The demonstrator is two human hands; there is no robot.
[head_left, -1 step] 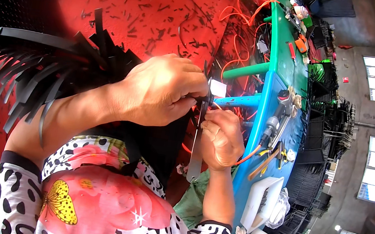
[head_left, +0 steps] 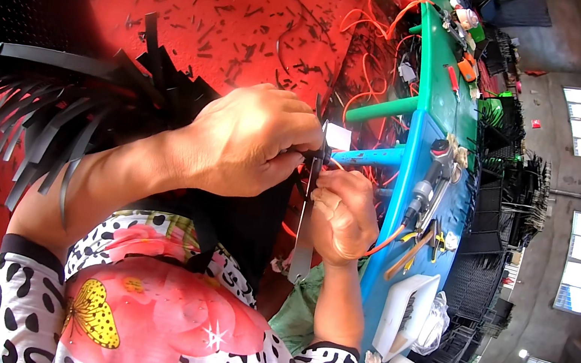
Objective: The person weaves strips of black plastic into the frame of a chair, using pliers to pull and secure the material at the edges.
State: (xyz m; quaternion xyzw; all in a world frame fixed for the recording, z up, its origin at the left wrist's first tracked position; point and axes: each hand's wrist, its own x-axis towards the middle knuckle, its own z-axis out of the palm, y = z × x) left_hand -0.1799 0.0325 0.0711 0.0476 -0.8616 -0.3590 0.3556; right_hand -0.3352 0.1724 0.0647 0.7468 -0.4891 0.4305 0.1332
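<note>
My left hand (head_left: 255, 142) is closed, its thumb and fingers pinched at a thin dark edge with black strip (head_left: 324, 153) around it. Facing it, my right hand (head_left: 342, 216) is closed too, its fingertips pressed together at the same place. A flat, shiny dark strip (head_left: 301, 255) hangs down beside the right hand's fingers and wrist. Behind my left forearm fans out a bundle of long black flat strips (head_left: 57, 122), bending toward the left. The exact grip of the fingertips is partly hidden.
Black scraps litter the red floor (head_left: 240, 21). On my right runs a blue-green workbench (head_left: 422, 119), with a power tool (head_left: 424, 184), pliers (head_left: 438, 235) and a white tray (head_left: 406, 318). Orange hoses (head_left: 367, 80) loop beneath it. Dark woven pieces (head_left: 487, 235) are stacked beyond.
The loose ends of the black strips at the left have shifted very slightly. Both hands keep their place.
</note>
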